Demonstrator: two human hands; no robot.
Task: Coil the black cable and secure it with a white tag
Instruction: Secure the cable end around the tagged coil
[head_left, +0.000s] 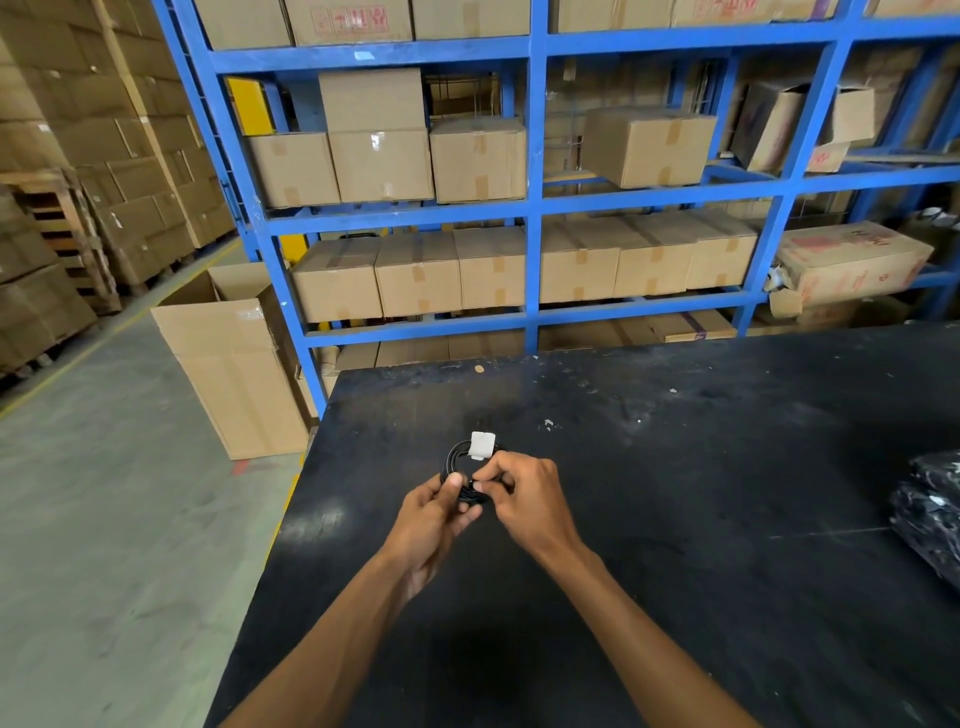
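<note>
A small coil of black cable (453, 460) is held above the black table (675, 493), just left of centre. A white tag (481, 446) sits on the coil's far side. My left hand (434, 512) grips the near part of the coil, thumb on top. My right hand (522, 493) pinches the cable at the coil's near right, thumb and forefinger together. The lower half of the coil is hidden by my fingers.
A black plastic-wrapped bundle (930, 514) lies at the table's right edge. Blue shelving (535, 208) full of cardboard boxes stands behind the table. An open carton (234, 364) stands on the floor off the table's left corner.
</note>
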